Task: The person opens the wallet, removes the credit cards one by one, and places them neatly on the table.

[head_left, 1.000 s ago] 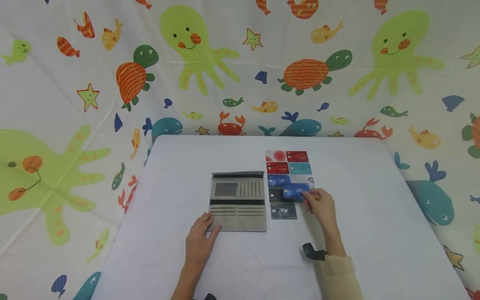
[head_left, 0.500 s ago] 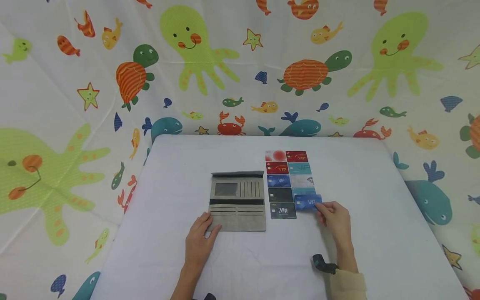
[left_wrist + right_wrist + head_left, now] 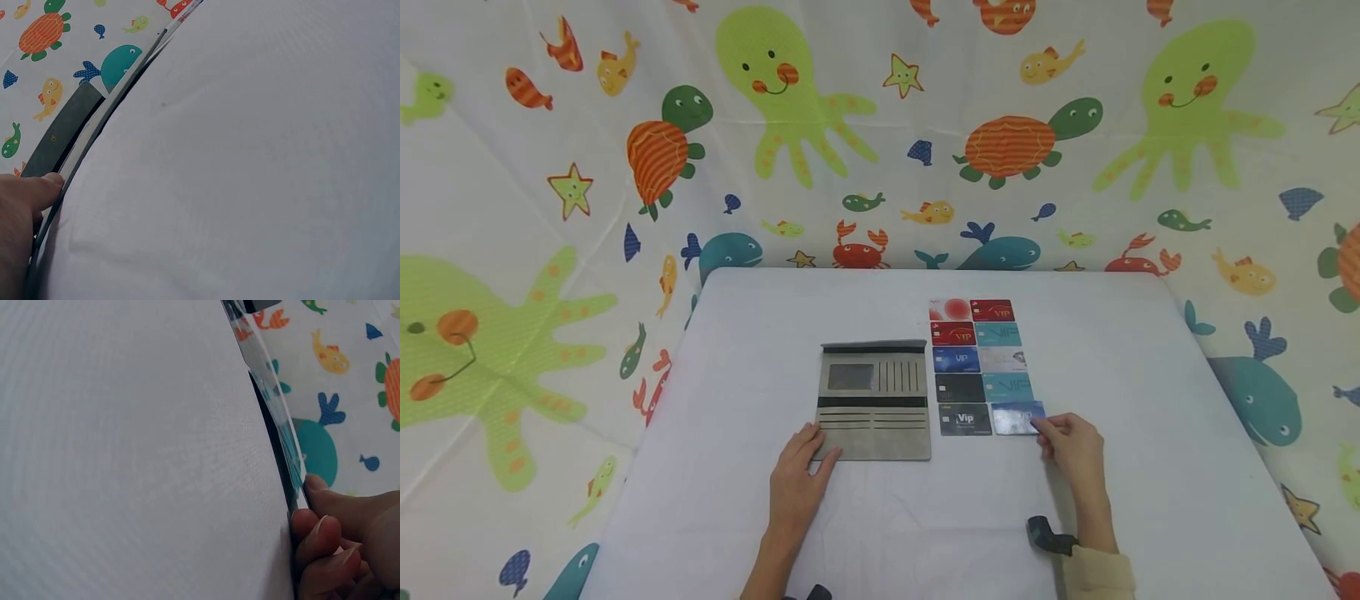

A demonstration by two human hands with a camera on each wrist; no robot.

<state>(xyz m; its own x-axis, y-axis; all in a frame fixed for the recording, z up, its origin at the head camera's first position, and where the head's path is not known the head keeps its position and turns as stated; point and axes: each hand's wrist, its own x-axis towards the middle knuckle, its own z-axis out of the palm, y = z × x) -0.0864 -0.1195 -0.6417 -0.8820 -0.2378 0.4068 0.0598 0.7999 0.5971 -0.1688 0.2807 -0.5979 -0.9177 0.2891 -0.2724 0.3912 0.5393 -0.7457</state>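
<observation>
A grey open wallet (image 3: 874, 444) with card slots and a clear window lies flat on the white table. My left hand (image 3: 797, 482) rests at its lower left corner, fingers along the side and thumb on the bottom edge; the left wrist view shows the thumb (image 3: 53, 180) on the wallet. To the wallet's right, cards lie in two columns. My right hand (image 3: 1072, 450) pinches the right edge of a shiny blue VIP card (image 3: 1011, 419) at the lower right, beside a dark grey Vip card (image 3: 965, 420). Its fingers (image 3: 322, 540) are curled below the thumb in the right wrist view.
Above the held card lie a teal card (image 3: 1007, 387), a whitish card (image 3: 1002, 359), another teal card (image 3: 997, 334) and a red card (image 3: 992, 310). The left column includes a black card (image 3: 959, 388) and a blue card (image 3: 956, 359). A patterned sea-animal cloth (image 3: 880, 125) hangs behind the table.
My right hand has brought the blue VIP card right and towards me, from over the black and teal cards to the bottom of the right column. The left hand stays on the wallet.
</observation>
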